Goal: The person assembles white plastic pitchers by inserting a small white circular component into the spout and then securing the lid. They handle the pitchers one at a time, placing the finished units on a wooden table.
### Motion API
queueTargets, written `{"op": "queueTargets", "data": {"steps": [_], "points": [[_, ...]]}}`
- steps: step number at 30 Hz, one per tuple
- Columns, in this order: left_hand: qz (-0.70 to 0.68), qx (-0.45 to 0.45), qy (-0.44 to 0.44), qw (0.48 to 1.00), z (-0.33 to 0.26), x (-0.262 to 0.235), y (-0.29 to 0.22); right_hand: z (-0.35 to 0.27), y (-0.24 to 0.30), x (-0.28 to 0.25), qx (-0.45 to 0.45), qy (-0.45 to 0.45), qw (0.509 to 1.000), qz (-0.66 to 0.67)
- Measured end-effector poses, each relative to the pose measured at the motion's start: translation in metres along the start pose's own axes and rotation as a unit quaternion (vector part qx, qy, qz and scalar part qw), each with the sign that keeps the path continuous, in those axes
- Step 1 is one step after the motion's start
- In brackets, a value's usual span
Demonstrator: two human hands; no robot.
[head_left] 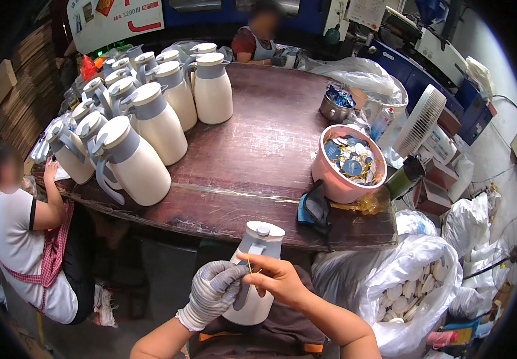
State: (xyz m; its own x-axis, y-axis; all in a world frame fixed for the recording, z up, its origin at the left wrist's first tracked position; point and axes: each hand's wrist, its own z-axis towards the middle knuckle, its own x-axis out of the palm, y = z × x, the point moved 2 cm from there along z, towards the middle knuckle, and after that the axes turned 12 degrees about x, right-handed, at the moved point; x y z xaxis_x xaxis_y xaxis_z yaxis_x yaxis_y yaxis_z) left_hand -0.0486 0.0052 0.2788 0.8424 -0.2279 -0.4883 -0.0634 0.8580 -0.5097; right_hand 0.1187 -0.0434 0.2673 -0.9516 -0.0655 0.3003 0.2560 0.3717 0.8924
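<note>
As the head view showed, the gloved left hand [215, 292] had its fingers pinched narrow; could not tell what they gripped. The right hand's [279, 281] fingers stood slightly parted, a yellow cord [249, 263] crossing the gap. Behind both: white-and-grey jug [257, 310], by the tabletop's [264, 125] near edge. Similar jugs [142, 170] lined its left edge.

Single head view, fisheye. We look down from above and behind the fingers [263, 262], facing forward over the table [264, 119] beyond them. We are close: forearms [330, 318] enter below the fingers; edges bow toward the dark rim.
</note>
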Motion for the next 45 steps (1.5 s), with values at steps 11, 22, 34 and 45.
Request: {"op": "queueTargets", "data": {"steps": [11, 22, 34, 45], "points": [[-0.515, -0.487, -0.033, 0.705, -0.028, 0.021, 0.008, -0.003, 0.023, -0.016, -0.298, -0.259, 0.820, -0.413], [-0.410, -0.464, -0.087, 0.780, -0.048, -0.002, 0.013, -0.008, -0.058, -0.050, -0.086, -0.279, 0.928, -0.232], [0.171, -0.097, 0.086, 0.977, -0.006, -0.010, 0.011, 0.002, -0.083, -0.026, 0.030, -0.117, 0.958, 0.259], [0.211, -0.141, 0.081, 0.964, 0.012, -0.011, 0.011, 0.017, -0.064, -0.014, 0.000, -0.098, 0.965, 0.241]]}}
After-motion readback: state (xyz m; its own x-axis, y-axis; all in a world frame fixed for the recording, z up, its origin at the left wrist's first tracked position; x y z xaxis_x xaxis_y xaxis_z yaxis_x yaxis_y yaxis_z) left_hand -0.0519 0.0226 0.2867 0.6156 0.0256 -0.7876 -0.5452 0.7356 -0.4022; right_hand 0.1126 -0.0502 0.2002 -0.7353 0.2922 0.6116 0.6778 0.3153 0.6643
